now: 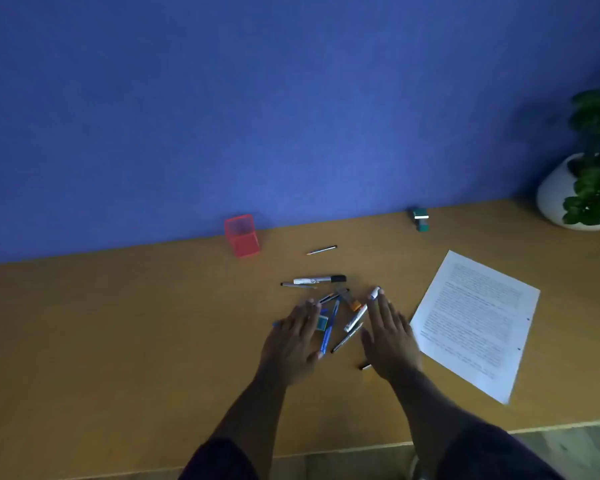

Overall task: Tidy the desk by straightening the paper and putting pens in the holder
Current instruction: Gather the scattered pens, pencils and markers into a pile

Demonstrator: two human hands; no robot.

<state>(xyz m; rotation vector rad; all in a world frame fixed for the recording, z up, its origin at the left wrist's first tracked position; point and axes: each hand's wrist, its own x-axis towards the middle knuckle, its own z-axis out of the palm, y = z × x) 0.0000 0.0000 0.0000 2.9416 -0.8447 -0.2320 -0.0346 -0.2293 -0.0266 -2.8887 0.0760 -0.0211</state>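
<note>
Several pens and markers (338,317) lie scattered in a heap at the middle of the wooden desk (118,323). My left hand (293,341) lies flat on the heap's left side, fingers spread, partly covering a blue pen. My right hand (388,337) lies flat on the right side, over a white marker whose tip shows at my fingertips. A black-capped white marker (319,279) and a thin pencil (321,250) lie farther back, apart from both hands. The red mesh holder (241,235) stands upright by the wall. A printed sheet of paper (475,320) lies skewed at the right.
A blue wall runs along the back of the desk. A small green object (420,219) sits by the wall at the right. A white pot with a green plant (582,188) stands at the far right corner. The desk's front edge runs just below my forearms.
</note>
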